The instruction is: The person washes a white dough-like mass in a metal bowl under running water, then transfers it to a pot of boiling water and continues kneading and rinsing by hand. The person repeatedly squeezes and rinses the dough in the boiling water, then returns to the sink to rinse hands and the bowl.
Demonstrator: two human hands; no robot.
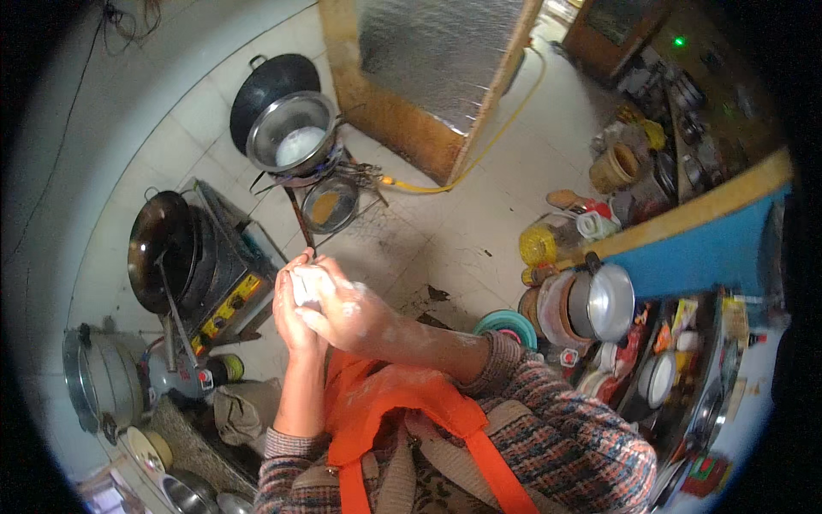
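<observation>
Both my hands are raised together before my chest, dusted with white powder. A white, soft-looking piece (313,283), perhaps dough, lies between them. My left hand (297,315) cups it from the left, fingers upward. Over it from the right, my right hand (347,315) presses with the thumb across; its palm side is hidden. Beyond the hands stands a steel bowl (292,132) with white contents, apparently on a burner. A round pan (330,205) with something brown in it is on the floor below that bowl.
A wok (162,250) leans by a gas stove (231,308) at the left. A yellow hose (437,189) crosses the tiled floor. Pots (610,302), jars and a teal basin (507,327) stand at the right. A wooden-framed panel (424,77) is ahead.
</observation>
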